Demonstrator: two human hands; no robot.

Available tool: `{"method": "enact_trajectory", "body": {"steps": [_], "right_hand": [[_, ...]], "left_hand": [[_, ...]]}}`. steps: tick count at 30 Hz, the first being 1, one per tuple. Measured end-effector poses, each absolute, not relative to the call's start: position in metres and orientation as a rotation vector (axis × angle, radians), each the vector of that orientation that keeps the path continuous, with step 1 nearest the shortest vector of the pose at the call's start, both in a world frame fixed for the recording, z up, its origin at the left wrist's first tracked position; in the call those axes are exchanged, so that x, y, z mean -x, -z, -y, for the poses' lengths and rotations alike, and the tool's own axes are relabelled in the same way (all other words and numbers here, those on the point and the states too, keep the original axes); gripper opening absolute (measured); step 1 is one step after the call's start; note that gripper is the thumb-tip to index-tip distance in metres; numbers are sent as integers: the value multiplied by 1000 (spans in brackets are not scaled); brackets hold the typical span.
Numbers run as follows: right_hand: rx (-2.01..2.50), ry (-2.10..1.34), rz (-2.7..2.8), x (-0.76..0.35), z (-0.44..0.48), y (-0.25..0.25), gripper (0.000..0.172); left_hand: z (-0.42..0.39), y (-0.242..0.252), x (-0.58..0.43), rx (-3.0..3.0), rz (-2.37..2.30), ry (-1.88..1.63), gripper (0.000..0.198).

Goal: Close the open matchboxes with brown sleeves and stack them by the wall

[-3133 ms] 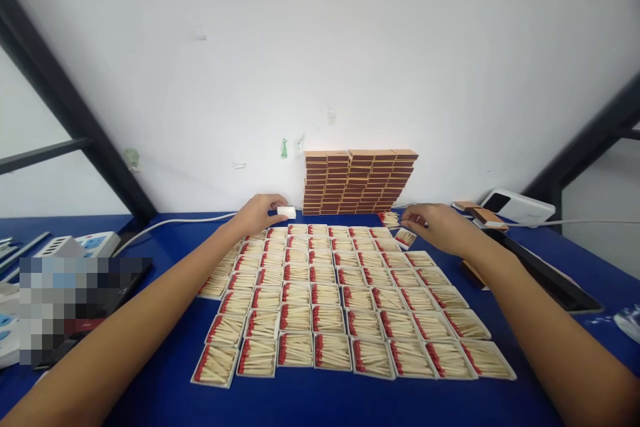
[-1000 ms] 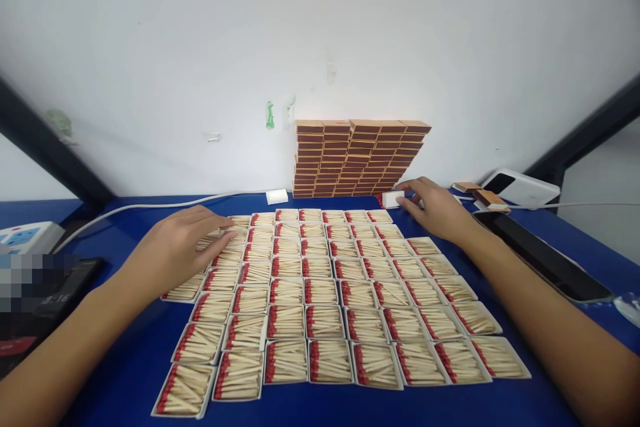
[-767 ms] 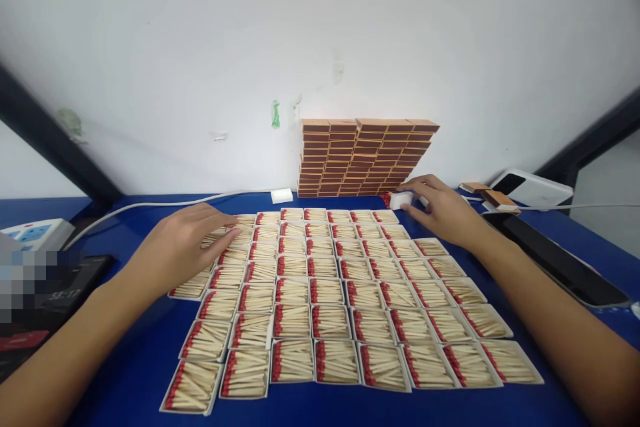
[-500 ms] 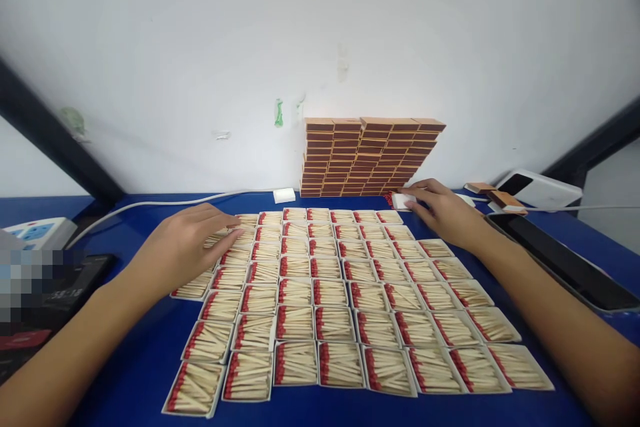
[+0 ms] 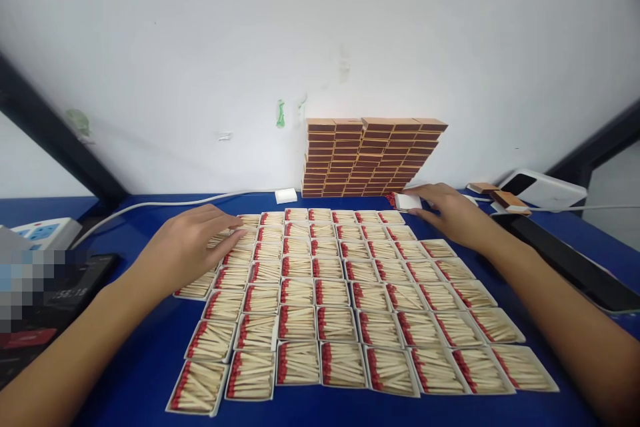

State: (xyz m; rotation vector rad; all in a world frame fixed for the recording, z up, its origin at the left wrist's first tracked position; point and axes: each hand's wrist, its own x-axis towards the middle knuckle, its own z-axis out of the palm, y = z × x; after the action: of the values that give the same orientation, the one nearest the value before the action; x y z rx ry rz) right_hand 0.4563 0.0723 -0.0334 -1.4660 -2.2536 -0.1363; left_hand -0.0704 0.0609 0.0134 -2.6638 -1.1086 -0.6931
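Observation:
A grid of several open white matchbox trays (image 5: 330,293), full of red-tipped matches, covers the blue table (image 5: 135,373). My left hand (image 5: 193,247) lies flat with fingers stretched over the trays at the grid's far left corner. Past the grid's far right corner, my right hand (image 5: 453,213) has its thumb and fingers pinched on a small white tray (image 5: 407,201). That tray rests on the table by a few loose matches. Another small white tray (image 5: 286,195) lies alone behind the grid.
A stack of brown matchbox sleeves (image 5: 370,157) leans on the white wall. To the right lie loose sleeves (image 5: 505,199), a white power bank (image 5: 543,188) and a black flat device (image 5: 570,260). A power strip (image 5: 43,233), a white cable (image 5: 165,203) and a dark phone (image 5: 75,280) lie to the left.
My left hand let go of the small white tray behind the grid and came down flat on the left trays. My right hand closed on a white tray at the far right corner.

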Motion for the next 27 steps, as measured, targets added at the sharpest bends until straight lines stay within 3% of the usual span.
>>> {"method": "enact_trajectory", "body": {"steps": [15, 22, 27], "right_hand": [[1503, 137, 2117, -448, -59, 18, 49], [1308, 219, 2162, -378, -28, -5, 47], [992, 305, 2320, -309, 15, -12, 64]], "left_hand": [[-60, -13, 70, 2676, 1082, 709, 37], [-40, -16, 41, 2761, 1121, 1015, 27], [-11, -20, 0, 2967, 1224, 1128, 28]]}}
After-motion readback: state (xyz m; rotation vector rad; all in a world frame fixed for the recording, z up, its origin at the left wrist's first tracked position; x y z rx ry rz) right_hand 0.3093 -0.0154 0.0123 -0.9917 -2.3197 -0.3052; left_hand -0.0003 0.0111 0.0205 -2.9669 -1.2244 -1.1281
